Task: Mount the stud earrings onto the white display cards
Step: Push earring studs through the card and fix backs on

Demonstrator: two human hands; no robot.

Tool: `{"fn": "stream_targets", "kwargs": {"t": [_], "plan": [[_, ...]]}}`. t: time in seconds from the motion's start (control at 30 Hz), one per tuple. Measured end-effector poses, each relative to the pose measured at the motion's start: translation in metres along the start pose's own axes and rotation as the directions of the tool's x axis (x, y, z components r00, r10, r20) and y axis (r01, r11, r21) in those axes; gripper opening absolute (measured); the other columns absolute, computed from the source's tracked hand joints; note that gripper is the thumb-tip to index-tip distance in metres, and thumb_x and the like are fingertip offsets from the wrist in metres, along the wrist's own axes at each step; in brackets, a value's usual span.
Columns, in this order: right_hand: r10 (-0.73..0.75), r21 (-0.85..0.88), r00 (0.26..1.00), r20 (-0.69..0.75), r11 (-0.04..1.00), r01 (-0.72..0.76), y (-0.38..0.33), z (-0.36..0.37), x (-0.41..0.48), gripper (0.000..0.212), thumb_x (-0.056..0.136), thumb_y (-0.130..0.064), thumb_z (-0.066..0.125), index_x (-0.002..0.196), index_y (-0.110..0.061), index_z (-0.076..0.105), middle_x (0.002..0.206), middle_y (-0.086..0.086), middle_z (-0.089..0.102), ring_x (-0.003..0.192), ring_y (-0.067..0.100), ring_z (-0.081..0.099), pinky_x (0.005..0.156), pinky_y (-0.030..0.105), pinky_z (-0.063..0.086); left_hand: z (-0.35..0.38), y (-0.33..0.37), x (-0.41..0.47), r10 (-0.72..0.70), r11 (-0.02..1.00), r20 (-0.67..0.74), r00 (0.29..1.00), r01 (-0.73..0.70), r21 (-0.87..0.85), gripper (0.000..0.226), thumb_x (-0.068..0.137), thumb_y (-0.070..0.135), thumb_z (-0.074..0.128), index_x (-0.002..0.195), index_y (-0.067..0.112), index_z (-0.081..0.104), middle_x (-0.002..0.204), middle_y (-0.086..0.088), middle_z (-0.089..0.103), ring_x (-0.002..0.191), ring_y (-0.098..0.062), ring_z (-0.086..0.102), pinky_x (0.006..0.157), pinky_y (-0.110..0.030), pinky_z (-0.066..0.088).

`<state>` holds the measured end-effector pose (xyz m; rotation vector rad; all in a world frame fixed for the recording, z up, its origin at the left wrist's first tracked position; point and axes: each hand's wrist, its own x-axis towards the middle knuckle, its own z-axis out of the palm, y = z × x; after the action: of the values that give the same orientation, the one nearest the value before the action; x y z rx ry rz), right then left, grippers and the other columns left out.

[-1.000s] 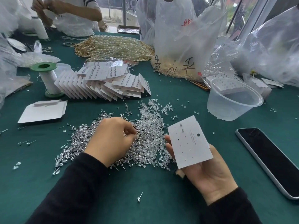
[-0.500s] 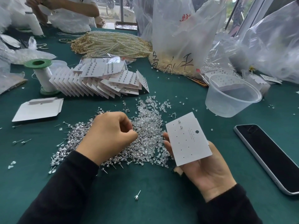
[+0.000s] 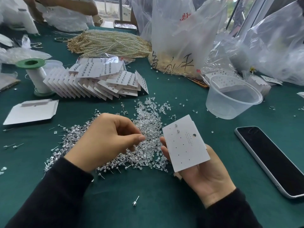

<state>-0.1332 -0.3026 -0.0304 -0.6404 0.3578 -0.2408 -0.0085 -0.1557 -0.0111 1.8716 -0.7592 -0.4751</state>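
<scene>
A white display card (image 3: 189, 145) is gripped face up in the right hand (image 3: 207, 176), with fingertips curled over its left edge, just right of the heap of stud earrings (image 3: 74, 140). Two mounted studs (image 3: 177, 127) are seen at its far left corner. The other holes are unfilled, so the card is judged barely begun. The left hand (image 3: 107, 140) is held over the heap with thumb and forefinger pressed together, but whether a stud is pinched there cannot be told. If one is, its post must next be aimed at the third hole and pushed through. The work is laid out on a green cloth (image 3: 156, 211). Clear backs (image 3: 148, 116) lie beyond the heap and finished cards (image 3: 98, 79) farther off. A tub (image 3: 230, 109) and a phone (image 3: 271, 162) are placed to the right, with pearl strands (image 3: 108, 41) and plastic bags (image 3: 181, 30) at the far edge.
</scene>
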Motion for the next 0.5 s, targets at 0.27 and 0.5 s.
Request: {"fn": "stream_targets", "kwargs": {"t": [0.27,0.5], "plan": [[0.016,-0.118,0.988,0.153,0.993,0.002,0.004,0.0,0.002,0.055,0.04,-0.022,0.089,0.088,-0.002,0.071,0.09,0.017,0.068,0.078,0.027,0.066,0.074,0.039,0.057,0.03,0.014,-0.008,0.104,0.903,0.119,0.987,-0.043,-0.428,0.009,0.065,-0.003,0.072,0.071,0.005,0.073,0.063,-0.012,0.071,0.057,-0.018,0.068,0.054,-0.018,0.052],[0.014,-0.175,0.992,0.123,0.985,0.008,0.005,0.001,0.002,0.032,0.067,-0.005,0.06,0.098,0.004,0.06,0.086,0.017,0.063,0.076,0.026,0.061,0.068,0.034,0.055,0.04,0.014,-0.008,0.144,0.919,0.06,0.988,-0.111,-0.379,0.018,0.071,-0.012,0.068,0.069,0.006,0.072,0.065,-0.006,0.071,0.058,-0.017,0.066,0.057,-0.025,0.056]]}}
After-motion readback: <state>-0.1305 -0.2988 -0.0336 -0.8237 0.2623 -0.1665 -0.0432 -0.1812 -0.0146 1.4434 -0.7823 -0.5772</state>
